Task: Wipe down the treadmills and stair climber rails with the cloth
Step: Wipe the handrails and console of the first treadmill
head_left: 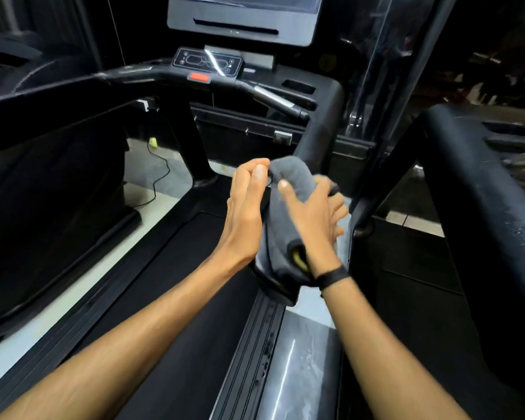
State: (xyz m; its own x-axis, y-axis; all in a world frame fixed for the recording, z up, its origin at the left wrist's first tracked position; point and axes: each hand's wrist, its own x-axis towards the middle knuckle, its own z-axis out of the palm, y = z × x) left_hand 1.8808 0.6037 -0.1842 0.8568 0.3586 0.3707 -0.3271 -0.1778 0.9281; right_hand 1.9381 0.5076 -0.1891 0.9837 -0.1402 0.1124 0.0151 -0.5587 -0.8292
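1. The grey cloth (288, 213) sits at the centre of the frame, bunched into a thick fold between both hands, above the right edge of the treadmill belt (170, 298).
2. The left hand (246, 207) lies against the cloth's left side, fingers straight and pressed together, tips touching the cloth's upper edge.
3. The right hand (312, 213) wraps the cloth from the right, its thumb laid across the front of the fold and its fingers curled behind it; a dark band (332, 277) circles that wrist.
4. The cloth's lower end hangs just over the ribbed side rail (255, 344) of the deck.
5. At the upper centre stands the console (243, 19), with a control panel (206, 62) and a red stop button (199, 77) below it.
6. The black handrail (319, 122) rises just behind the cloth; whether they touch I cannot tell.
7. Another machine's wet black rail (479, 183) fills the right of the frame.
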